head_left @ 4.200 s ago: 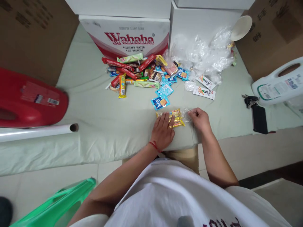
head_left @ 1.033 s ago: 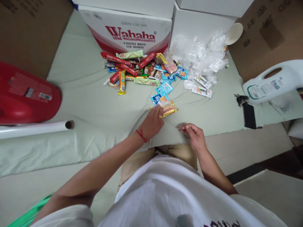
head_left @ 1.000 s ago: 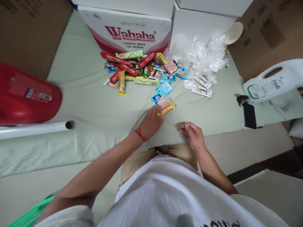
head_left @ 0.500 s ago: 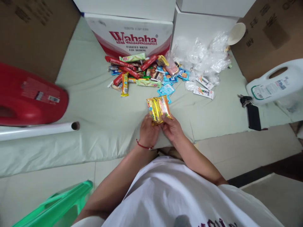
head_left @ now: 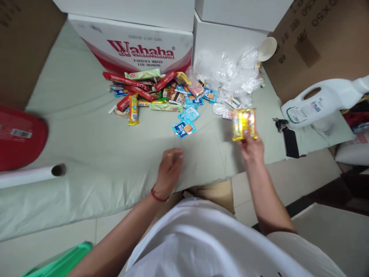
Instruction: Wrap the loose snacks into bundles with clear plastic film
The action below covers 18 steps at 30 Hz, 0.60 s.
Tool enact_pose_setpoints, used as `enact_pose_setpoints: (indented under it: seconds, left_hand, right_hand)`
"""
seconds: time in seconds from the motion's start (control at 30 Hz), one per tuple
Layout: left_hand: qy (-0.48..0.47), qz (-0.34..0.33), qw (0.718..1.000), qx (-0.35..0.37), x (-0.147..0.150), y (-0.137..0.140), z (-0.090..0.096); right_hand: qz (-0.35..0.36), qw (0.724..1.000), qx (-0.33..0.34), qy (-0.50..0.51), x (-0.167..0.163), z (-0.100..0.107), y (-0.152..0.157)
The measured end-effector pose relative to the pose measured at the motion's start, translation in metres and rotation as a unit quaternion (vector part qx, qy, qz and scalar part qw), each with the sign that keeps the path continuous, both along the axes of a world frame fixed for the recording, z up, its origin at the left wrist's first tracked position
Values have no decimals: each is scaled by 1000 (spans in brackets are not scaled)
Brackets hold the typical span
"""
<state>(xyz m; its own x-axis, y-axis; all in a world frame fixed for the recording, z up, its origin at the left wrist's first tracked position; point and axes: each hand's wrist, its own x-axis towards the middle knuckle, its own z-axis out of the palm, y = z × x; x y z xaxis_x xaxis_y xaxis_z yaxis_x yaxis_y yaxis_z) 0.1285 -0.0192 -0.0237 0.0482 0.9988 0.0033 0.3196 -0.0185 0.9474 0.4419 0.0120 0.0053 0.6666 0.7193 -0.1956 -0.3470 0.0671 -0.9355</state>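
Observation:
My right hand [head_left: 252,148] pinches the lower edge of a shiny yellow-and-orange snack packet [head_left: 244,124], which is held up above the right part of the cloth. Printed sections run side by side across the packet, and it hides part of the white stick-snack boxes [head_left: 234,102] behind it. My left hand [head_left: 169,169], with a red cord at the wrist, hovers low over the cloth, empty, its fingers loosely bent and a little blurred. Just beyond it lies a blue biscuit packet [head_left: 184,128]. A heap of wrapped snacks [head_left: 150,90] lies farther back.
A Wahaha carton [head_left: 138,46] stands behind the heap. Crumpled clear plastic [head_left: 230,75] and a paper cup [head_left: 267,49] are at back right. A white jug [head_left: 314,104], keys [head_left: 280,125] and a black case [head_left: 290,143] lie right; a red container [head_left: 23,134] and white tube [head_left: 31,175] left.
My right hand has carried the yellow packet to the right, and my left hand has let go of it. The view has shifted right, and the front blue packet now shows fully.

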Motion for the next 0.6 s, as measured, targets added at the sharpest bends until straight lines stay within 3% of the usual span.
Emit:
enact_pose_setpoints:
  seconds: [0.07, 0.13, 0.23, 0.4, 0.6]
  left_hand:
    - [52, 23, 997, 54, -27, -10, -2]
    - [123, 50, 987, 94, -52, -23, -5]
    - [225, 56, 964, 131, -76, -40, -14]
    - [317, 2, 918, 238, -79, -50, -28]
    - [370, 10, 892, 261, -73, -52, -39]
  right_hand:
    - [-79, 995, -20, -48, 67, 11, 28]
    - [-145, 982, -92, -83, 122, 20, 62]
    - [-180, 967, -156, -93, 174, 22, 110]
    - [-182, 951, -230, -100, 207, 6, 175]
    - [-160, 960, -170, -155, 237, -2, 253]
